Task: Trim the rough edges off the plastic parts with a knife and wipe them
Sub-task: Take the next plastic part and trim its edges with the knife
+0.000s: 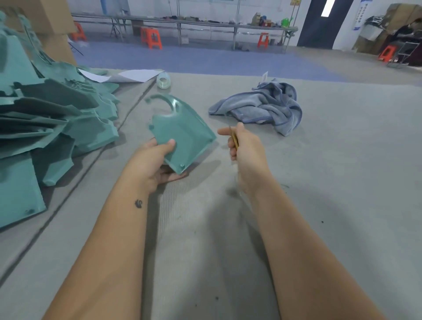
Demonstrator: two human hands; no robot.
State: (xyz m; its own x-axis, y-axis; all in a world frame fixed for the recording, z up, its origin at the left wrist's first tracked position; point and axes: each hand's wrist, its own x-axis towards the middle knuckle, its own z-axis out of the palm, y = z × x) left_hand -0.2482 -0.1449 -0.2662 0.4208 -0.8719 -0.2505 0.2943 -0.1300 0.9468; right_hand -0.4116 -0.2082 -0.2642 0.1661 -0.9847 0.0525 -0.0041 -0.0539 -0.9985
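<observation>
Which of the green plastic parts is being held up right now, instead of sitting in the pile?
The single green part with the curved cutout, gripped by the left hand at table centre. All the others lie stacked in the pile on the left, untouched.

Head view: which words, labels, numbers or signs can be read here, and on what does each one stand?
No text can be read.
Yellow sign on the far wall: too blurred to read.
Blue notices beside the door: too small to read.
White tag on the towel: no print visible.
Plastic part, knife: no lettering shows.
</observation>
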